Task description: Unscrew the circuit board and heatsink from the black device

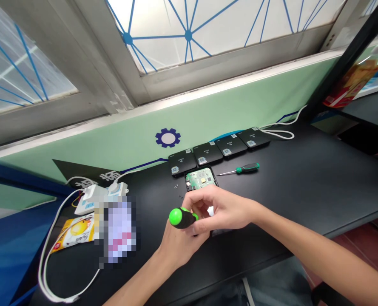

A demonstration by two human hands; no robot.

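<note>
My right hand [222, 208] is closed around a screwdriver [184, 218] with a bright green and black handle, whose butt end points toward the camera. The shaft and tip are hidden below the hands. My left hand [182, 248] is just beneath the handle, its fingers mostly covered by the right hand. Part of a dark object with a whitish patch [211, 211] shows under the right hand; I cannot tell what it is. Just beyond the hands lies an open black case with a green circuit board [197, 178] in it.
Several closed black boxes [208, 153] line the wall. A second screwdriver [244, 168] lies right of the board, loose screws [176, 186] to its left. Further left are a white power strip [120, 189], a snack packet [75, 231], a blurred-out item [120, 229] and a white cable [42, 263].
</note>
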